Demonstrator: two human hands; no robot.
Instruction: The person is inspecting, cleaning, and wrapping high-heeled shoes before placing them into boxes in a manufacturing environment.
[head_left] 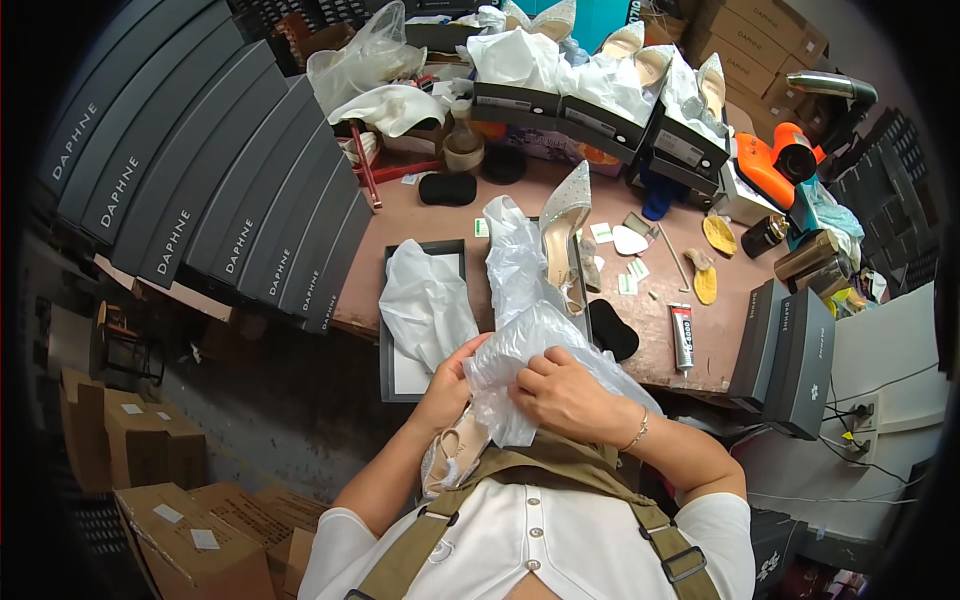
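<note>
In front of my body lies a pale strappy shoe [455,455], its front part hidden under a crumpled translucent plastic wrap [510,340]. My left hand [448,390] is closed on the wrap's left edge, right above the shoe; whether it also grips the shoe is hidden. With bent fingers pressed into the wrap, my right hand [565,393] grips it from the right. Just beyond, an open dark shoe box [388,375] holds white tissue paper [428,300]. A glittery pointed shoe [566,215] rests by more crumpled plastic beyond my hands.
Dark shoe boxes [200,190] stand in a long row at the left. Open boxes [600,125] with shoes line the table's back. A glue tube [682,338], yellow sponges [718,235] and an orange heat gun [765,165] lie right. Cartons [190,530] sit lower left.
</note>
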